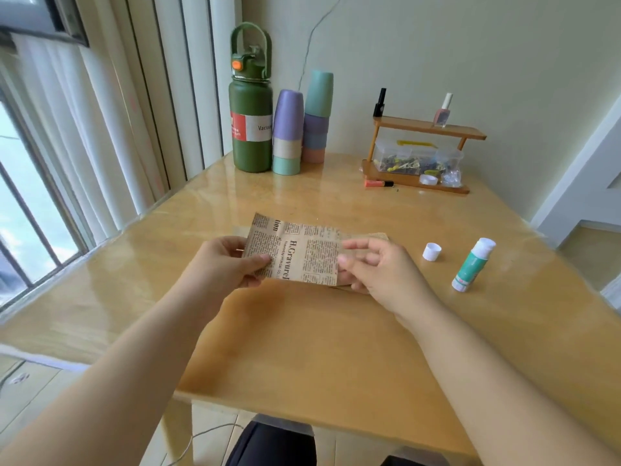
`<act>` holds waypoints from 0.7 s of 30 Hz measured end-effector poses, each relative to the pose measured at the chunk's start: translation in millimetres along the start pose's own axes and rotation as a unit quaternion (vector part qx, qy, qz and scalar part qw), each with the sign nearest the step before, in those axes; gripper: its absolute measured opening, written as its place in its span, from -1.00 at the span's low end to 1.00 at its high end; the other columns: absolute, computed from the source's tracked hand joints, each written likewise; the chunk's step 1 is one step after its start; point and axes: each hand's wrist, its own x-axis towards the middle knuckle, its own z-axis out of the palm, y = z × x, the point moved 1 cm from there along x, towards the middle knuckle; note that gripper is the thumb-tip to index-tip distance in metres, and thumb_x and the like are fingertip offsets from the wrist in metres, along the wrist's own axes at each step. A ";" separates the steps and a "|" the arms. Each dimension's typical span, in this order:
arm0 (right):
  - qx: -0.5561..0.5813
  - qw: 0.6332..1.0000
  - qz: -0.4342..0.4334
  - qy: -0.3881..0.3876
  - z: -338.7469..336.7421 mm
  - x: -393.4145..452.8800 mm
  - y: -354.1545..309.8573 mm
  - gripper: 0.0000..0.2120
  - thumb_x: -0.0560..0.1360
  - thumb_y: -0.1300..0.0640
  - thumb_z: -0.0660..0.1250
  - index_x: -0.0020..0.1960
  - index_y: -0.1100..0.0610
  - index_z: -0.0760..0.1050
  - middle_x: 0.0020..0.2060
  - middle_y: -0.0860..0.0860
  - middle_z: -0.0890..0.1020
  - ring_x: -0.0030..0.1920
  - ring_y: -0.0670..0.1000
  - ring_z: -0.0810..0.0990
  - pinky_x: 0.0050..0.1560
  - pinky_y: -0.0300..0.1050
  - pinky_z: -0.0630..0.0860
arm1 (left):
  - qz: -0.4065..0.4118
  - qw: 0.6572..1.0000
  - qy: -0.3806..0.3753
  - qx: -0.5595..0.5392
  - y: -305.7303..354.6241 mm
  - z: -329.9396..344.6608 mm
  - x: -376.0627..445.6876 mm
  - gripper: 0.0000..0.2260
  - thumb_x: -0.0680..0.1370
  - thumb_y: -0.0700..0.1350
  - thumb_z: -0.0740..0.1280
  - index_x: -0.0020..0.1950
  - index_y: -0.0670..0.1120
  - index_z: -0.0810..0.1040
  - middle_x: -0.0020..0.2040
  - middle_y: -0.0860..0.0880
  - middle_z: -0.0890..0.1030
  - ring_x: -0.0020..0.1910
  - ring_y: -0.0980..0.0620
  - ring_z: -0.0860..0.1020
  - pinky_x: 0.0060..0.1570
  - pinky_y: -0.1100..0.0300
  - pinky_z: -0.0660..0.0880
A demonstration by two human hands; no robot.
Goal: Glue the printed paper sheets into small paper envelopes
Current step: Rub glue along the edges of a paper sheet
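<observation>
A brown sheet of newspaper-print paper (295, 250) is held just above the wooden table (302, 348), folded over on itself. My left hand (228, 264) pinches its left edge between thumb and fingers. My right hand (376, 270) holds the right edge, thumb against the paper's front edge and fingers loosely spread over it. More of the printed paper (373, 236) shows behind my right fingers. A green-and-white glue stick (473, 265) lies uncapped to the right, and its white cap (431, 251) stands beside it.
At the back stand a green vacuum bottle (250, 109) and two stacks of pastel cups (287, 132). A small wooden shelf (423, 153) with nail polish bottles and clear boxes sits back right, an orange tube (378, 183) before it. A window is on the left.
</observation>
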 end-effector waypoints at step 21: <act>-0.514 0.854 -0.074 -0.024 -24.7 33.3 16.5 -0.64 0.52 -0.21 0.23 0.18 -0.02 0.52 0.06 -0.09 0.62 0.10 -0.02 0.52 0.04 -0.10 0.45 | 0.244 0.861 -0.005 0.446 4.1 40.7 1.9 -0.62 0.47 -0.09 0.39 0.28 -0.01 0.48 0.22 0.04 0.46 0.20 -0.02 0.44 0.16 0.13 0.37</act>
